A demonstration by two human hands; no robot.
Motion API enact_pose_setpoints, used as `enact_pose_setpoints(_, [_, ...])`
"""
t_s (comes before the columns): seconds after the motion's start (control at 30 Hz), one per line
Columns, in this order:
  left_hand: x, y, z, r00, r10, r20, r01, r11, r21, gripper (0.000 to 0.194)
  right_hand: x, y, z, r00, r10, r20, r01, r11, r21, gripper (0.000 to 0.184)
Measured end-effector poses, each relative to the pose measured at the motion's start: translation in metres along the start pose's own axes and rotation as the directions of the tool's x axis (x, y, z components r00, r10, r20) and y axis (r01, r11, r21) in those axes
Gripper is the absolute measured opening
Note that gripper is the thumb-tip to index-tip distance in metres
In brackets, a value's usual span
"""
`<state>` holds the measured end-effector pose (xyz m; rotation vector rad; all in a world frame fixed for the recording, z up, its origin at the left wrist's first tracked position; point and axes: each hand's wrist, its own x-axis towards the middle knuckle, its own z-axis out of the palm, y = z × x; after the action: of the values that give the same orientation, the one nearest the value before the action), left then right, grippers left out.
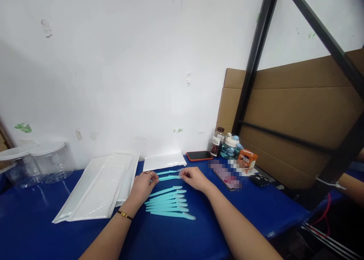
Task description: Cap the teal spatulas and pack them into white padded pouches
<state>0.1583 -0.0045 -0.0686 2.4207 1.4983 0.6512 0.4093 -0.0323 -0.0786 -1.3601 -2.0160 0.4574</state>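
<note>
A turquoise eyebrow razor [168, 177] lies crosswise between my two hands, above the blue tabletop. My left hand [145, 185] is closed in a pinch on its handle end. The fingers of my right hand [193, 177] pinch its other end, where a pale clear tip partly shows. Just behind it another turquoise razor [165, 172] rests on the table, partly hidden by my fingers. Nearer to me, several more razors [167, 205] lie in a loose, roughly parallel row, handles to the left and pale capped ends to the right.
White plastic mailers [98, 188] lie to the left, beside clear lidded jars [52, 161]. A white packet [163, 161] and an orange-edged phone [199, 155] lie by the wall. At right stand a brown-capped bottle [217, 142], a water bottle [229, 148] and an orange box [248, 159].
</note>
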Motion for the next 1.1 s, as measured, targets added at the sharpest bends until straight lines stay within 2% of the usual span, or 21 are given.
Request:
enact_pose_setpoints(0.1, [-0.003,0.001,-0.004,0.997,0.022,0.068,-0.022,1.000,0.011,0.015,0.000,-0.001,-0.001,0.998,-0.026,0.059,0.024,0.999,0.028,0.018])
enact_pose_setpoints(0.17, [-0.004,0.001,-0.006,0.996,0.020,0.089,-0.022,0.999,0.025,0.018,0.001,0.000,-0.004,0.998,-0.050,0.048,0.050,0.999,0.003,0.021])
enact_pose_setpoints(0.27, [-0.004,-0.002,-0.004,1.000,-0.006,0.011,0.005,0.998,0.061,0.022,0.004,0.003,-0.007,0.997,-0.082,0.014,0.083,0.990,-0.113,0.026])
enact_pose_setpoints(0.33, [-0.002,-0.005,-0.001,0.999,-0.037,-0.023,0.039,0.994,0.101,0.023,0.006,0.004,-0.006,0.995,-0.085,0.045,0.093,0.976,-0.199,0.025])
enact_pose_setpoints(0.47, [0.000,-0.010,0.004,0.996,-0.083,0.014,0.081,0.990,0.113,0.015,0.009,0.007,-0.002,0.996,-0.073,0.057,0.087,0.953,-0.289,0.011])
enact_pose_setpoints(0.63, [0.001,-0.013,0.007,0.992,-0.116,0.040,0.114,0.992,0.053,0.013,0.010,0.007,0.003,0.997,-0.057,0.057,0.067,0.981,-0.182,0.016])
enact_pose_setpoints(0.87, [0.001,-0.012,0.004,0.992,-0.117,0.044,0.114,0.992,0.060,0.015,0.010,0.005,0.004,0.996,-0.053,0.072,0.059,0.996,-0.073,0.015])
enact_pose_setpoints(1.1, [0.001,-0.006,0.007,0.995,-0.077,0.064,0.073,0.995,0.062,0.014,0.009,-0.001,0.008,0.991,-0.092,0.098,0.095,0.995,-0.031,0.015])
